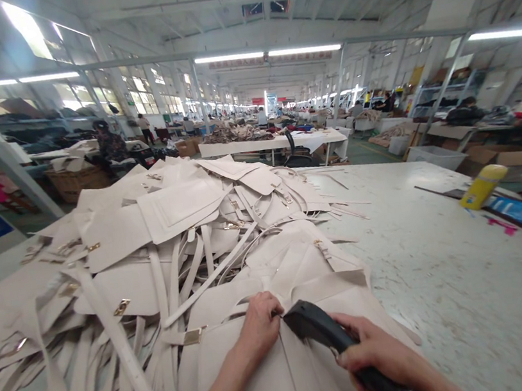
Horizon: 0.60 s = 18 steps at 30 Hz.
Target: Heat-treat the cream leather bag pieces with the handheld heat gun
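Observation:
My right hand (375, 351) is wrapped round a black handheld tool (326, 329), whose head points up and left. Just left of that head, my left hand (262, 321) is closed, its fingertips pinched at a beige leather piece (246, 366); what exactly they grip is too small to tell. Beneath both hands lie flat beige pieces with seams. A large pile of beige bag parts (179, 204), with straps (122, 351) and gold-coloured metal fittings (193, 336), spreads to the left and ahead.
On the right of the pale table (434, 249) lie a yellow bottle (483, 187), a blue packet (518, 208) and dark strips. Thin offcuts lie past the pile. Beyond stand another table (277, 141), cardboard boxes (503, 156), a plastic bin (435, 157) and several people.

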Each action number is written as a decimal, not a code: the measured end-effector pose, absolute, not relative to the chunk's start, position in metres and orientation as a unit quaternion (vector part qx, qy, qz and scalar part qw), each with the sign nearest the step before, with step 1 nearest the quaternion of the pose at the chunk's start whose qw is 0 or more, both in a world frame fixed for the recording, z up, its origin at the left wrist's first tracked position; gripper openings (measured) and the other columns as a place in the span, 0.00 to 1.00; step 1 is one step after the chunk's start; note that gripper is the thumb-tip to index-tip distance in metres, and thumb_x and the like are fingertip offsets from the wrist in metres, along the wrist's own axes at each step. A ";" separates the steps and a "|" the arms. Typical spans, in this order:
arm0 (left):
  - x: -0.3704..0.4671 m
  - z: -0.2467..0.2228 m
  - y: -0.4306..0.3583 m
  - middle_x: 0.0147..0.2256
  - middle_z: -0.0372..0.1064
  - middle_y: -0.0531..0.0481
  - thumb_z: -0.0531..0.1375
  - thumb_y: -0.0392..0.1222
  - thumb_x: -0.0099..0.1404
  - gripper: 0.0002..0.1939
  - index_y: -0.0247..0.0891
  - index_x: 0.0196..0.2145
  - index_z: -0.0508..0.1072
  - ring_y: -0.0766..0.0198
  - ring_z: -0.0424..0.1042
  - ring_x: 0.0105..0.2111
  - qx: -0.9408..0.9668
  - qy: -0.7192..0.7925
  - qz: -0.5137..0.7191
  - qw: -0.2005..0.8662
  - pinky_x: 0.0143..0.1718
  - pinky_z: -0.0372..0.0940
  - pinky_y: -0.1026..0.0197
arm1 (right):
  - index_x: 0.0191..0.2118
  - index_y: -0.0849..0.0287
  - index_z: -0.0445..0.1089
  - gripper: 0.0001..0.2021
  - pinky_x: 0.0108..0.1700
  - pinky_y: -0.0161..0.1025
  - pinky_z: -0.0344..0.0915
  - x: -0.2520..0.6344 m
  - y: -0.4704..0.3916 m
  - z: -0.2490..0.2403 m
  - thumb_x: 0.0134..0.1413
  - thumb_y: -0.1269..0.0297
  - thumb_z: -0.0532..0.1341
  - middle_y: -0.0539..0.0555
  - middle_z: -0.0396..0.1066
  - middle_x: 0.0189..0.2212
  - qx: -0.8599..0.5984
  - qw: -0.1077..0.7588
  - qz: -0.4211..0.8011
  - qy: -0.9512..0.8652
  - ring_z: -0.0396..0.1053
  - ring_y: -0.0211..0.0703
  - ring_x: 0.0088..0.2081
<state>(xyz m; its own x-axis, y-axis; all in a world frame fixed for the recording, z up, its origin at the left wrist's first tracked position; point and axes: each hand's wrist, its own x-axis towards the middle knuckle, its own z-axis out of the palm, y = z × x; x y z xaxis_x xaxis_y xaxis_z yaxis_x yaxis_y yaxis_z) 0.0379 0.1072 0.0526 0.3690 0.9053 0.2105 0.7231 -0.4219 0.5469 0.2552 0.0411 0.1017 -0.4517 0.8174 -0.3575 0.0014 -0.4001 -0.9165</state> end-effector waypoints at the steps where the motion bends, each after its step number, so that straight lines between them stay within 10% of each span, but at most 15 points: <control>1: 0.038 0.053 0.107 0.29 0.66 0.50 0.50 0.26 0.46 0.11 0.37 0.24 0.68 0.62 0.63 0.35 0.805 0.505 0.248 0.190 0.40 0.56 0.60 | 0.54 0.55 0.57 0.34 0.12 0.28 0.58 0.255 0.048 0.105 0.34 0.75 0.57 0.45 0.64 0.16 -0.438 0.273 0.716 -0.470 0.64 0.38 0.14; 11: 0.037 0.058 0.101 0.34 0.64 0.49 0.51 0.29 0.46 0.13 0.38 0.31 0.64 0.61 0.62 0.38 0.791 0.527 0.240 0.197 0.40 0.56 0.61 | 0.56 0.59 0.53 0.35 0.11 0.27 0.58 0.253 0.039 0.095 0.35 0.73 0.57 0.45 0.65 0.16 -0.420 0.281 0.728 -0.463 0.64 0.36 0.13; 18: 0.043 0.075 0.098 0.30 0.69 0.48 0.55 0.43 0.53 0.08 0.39 0.29 0.69 0.57 0.67 0.34 0.777 0.604 0.095 0.154 0.33 0.58 0.61 | 0.59 0.67 0.45 0.45 0.26 0.38 0.67 0.268 0.037 0.056 0.33 0.61 0.62 0.52 0.71 0.25 -0.550 0.429 0.526 -0.486 0.70 0.47 0.25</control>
<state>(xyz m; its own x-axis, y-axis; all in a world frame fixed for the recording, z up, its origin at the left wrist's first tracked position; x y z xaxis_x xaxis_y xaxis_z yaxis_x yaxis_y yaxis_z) 0.0427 0.0978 0.0749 0.2534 0.9666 -0.0376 0.9082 -0.2243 0.3534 0.2680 0.0369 0.0562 -0.0255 0.9864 -0.1625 0.0826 -0.1599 -0.9837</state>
